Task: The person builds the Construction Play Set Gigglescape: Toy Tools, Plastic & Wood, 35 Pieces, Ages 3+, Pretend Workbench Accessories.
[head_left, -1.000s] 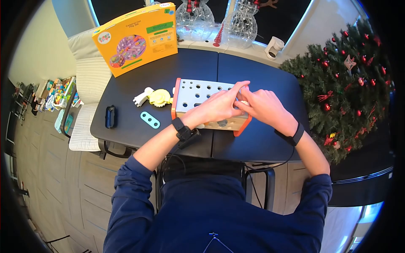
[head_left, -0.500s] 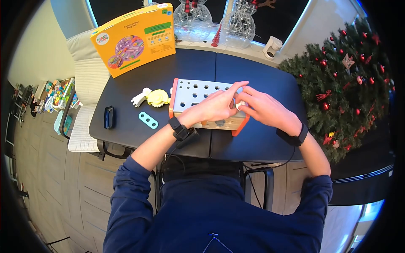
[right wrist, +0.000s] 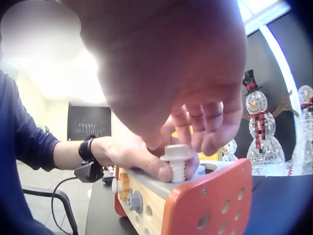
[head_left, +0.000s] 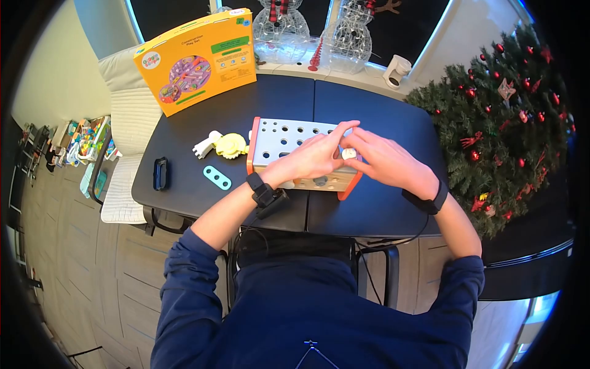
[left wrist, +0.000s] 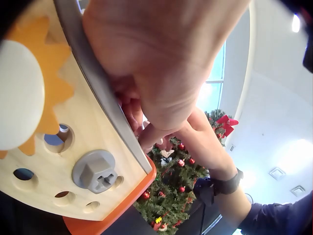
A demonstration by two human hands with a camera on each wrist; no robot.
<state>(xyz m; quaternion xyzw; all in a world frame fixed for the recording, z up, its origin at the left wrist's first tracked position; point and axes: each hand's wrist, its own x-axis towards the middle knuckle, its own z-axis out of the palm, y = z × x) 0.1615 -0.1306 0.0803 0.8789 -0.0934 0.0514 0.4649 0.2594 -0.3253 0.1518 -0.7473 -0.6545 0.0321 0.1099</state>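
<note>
A white toy bolt [right wrist: 177, 161] stands upright over the grey top of the toy workbench [head_left: 284, 132], near its orange right end; its threaded shaft shows in the right wrist view. My left hand [head_left: 310, 155] pinches the shaft low down, thumb on the near side and a fingertip behind. My right hand [head_left: 390, 161] arches over the bolt from the right, its thumb and fingers spread around the head with a gap showing. In the left wrist view the bolt is hidden behind the hands. On the workbench's front are a grey bolt [left wrist: 95, 171] and an orange gear [left wrist: 54, 88].
On the table left of the workbench lie a pale yellow gear [head_left: 231, 146], a white piece [head_left: 208, 144], a teal strip with holes [head_left: 217, 178] and a black case [head_left: 161, 173]. A yellow box [head_left: 203, 61] stands at the back. A decorated tree [head_left: 504, 123] is at the right.
The right hand's fingers have spread and shifted slightly, so the white bolt's head, mostly covered before, now shows between the hands. The left hand has stayed nearly in place.
</note>
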